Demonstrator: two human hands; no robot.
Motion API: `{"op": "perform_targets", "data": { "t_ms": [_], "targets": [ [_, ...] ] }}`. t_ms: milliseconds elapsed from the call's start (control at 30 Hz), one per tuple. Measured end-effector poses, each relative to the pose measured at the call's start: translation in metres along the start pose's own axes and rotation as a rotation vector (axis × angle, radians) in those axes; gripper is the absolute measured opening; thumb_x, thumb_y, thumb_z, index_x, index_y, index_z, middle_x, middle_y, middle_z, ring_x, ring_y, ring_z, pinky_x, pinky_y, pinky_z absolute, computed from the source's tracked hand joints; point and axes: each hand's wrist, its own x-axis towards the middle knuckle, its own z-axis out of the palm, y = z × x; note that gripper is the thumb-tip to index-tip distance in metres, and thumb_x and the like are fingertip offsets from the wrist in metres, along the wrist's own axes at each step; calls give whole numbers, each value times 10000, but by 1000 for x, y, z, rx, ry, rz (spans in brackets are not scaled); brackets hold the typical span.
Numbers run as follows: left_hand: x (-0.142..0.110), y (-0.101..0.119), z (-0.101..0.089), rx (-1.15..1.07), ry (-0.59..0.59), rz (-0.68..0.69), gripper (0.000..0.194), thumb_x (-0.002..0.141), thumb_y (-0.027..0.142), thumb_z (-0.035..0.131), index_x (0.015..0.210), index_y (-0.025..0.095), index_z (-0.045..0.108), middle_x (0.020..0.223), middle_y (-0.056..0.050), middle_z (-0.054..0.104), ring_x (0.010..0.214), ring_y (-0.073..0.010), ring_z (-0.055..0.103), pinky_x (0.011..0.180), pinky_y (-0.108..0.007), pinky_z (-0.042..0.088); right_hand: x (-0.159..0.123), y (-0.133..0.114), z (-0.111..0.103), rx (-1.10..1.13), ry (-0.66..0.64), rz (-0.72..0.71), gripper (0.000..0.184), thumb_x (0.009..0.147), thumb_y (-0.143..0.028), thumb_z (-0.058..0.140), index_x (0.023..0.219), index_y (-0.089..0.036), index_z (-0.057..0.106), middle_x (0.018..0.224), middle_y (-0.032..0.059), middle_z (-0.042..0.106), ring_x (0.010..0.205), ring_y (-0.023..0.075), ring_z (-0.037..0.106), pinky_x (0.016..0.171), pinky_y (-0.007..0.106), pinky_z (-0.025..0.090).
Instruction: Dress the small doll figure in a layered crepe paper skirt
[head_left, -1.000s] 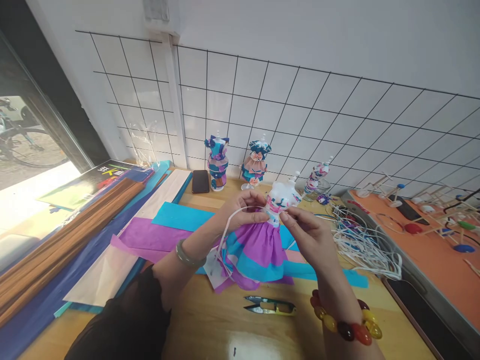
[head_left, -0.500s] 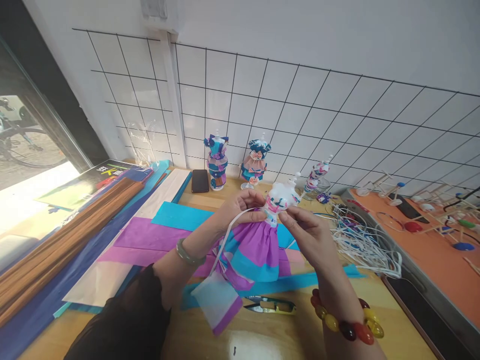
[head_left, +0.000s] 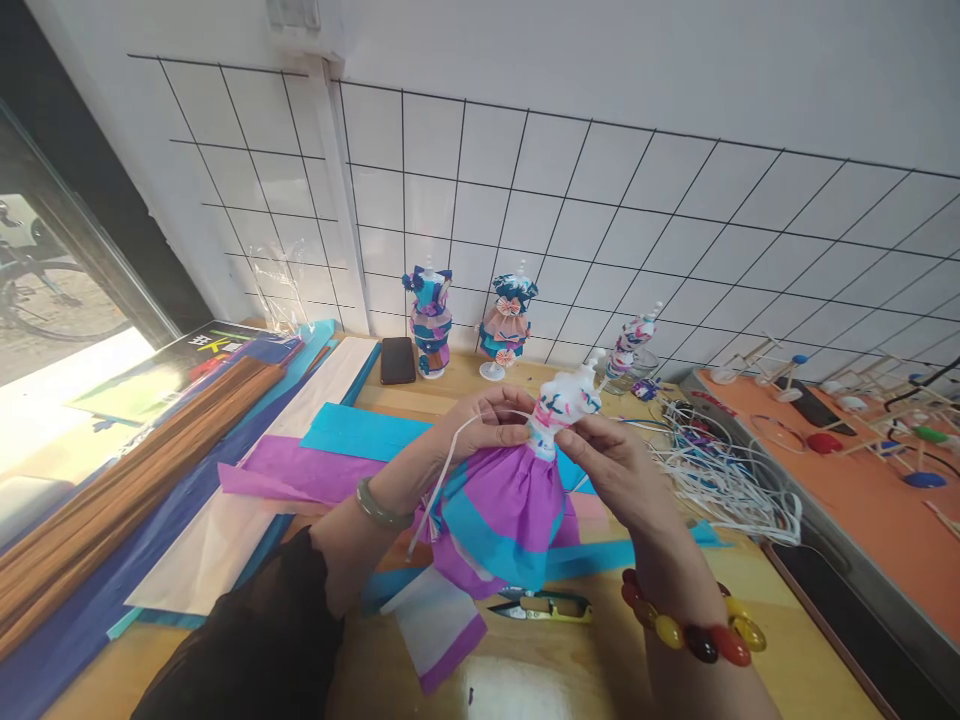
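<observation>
A small white dress form (head_left: 566, 402) with pink and teal marks leans to the right between my hands. A gathered purple and blue crepe paper skirt (head_left: 517, 505) hangs from its waist. My left hand (head_left: 487, 425) pinches the waist from the left, and my right hand (head_left: 611, 460) grips it from the right, thumb at the front. A thin white cord (head_left: 448, 470) loops over my left fingers and trails down beside the skirt. Below lie a white and purple piece of paper (head_left: 435, 625) and yellow-handled thread snips (head_left: 551, 606), partly under the skirt's hem.
Folded crepe paper sheets (head_left: 307, 465) and a brown paper roll (head_left: 150, 470) cover the left. Behind stand two dressed forms (head_left: 433, 325), another form (head_left: 630, 345) and a phone (head_left: 398, 360). Tangled white cords (head_left: 739, 490) lie right, beside an orange tray (head_left: 900, 540).
The skirt has swung and spread lower, showing more blue at its front. The cord's loose end has shifted to the left of the skirt. Both hands keep their hold at the waist.
</observation>
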Motion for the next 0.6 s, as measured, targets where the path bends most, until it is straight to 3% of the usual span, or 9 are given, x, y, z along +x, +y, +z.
{"op": "perform_targets", "data": {
  "t_ms": [167,367,600],
  "targets": [
    [0,-3,-2,13,-53,5,360,649,278,792,955,191,624,882,-30,683,810,-135,624,797,-281,459,1,2,1,-20,12,-14,398,788,-464,598,525,-190,477,544,-44,351,517,92,318,450,226,281],
    [2,1,-8,264,-94,108,322,749,353,699,1024,188,664,1155,-83,611,1094,-214,558,936,-336,420,-1,1,6,71,61,28,242,793,-421,611,729,-188,601,572,-52,384,510,91,334,456,229,270],
    [2,6,-5,584,-149,242,427,742,318,692,1152,222,621,1234,-76,582,1165,-233,513,1004,-371,376,-2,1,9,-235,155,-63,336,841,-405,559,1065,-180,671,602,-41,382,550,110,367,509,237,323]
  ]
}}
